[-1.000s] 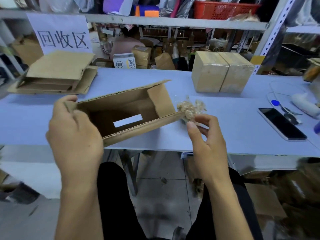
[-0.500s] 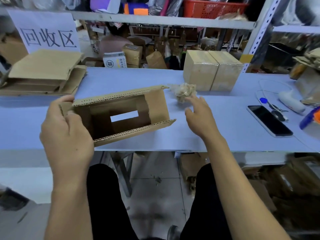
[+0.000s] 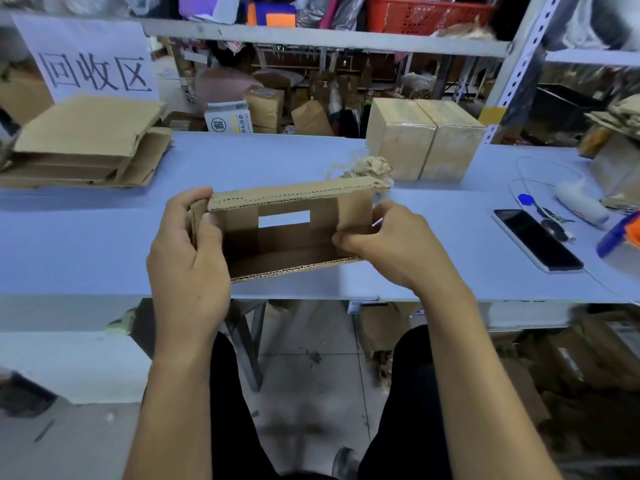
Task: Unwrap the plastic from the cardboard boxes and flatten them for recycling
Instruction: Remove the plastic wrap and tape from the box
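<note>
Box open-ended — left hand, right hand grip ends.

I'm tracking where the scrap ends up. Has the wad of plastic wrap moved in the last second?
Yes. The wad of plastic wrap left the right hand and now lies farther back on the table, beside the wrapped boxes.

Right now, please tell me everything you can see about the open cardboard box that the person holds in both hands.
The cardboard box is brown corrugated board with raw fluted edges, open toward the camera and unwrapped. A rectangular gap in its far wall shows the blue table. It is held above the table's near edge, not yet flattened. The left hand grips its left end; the right hand pinches its right flap. Crumpled plastic wrap lies just behind it.
</note>
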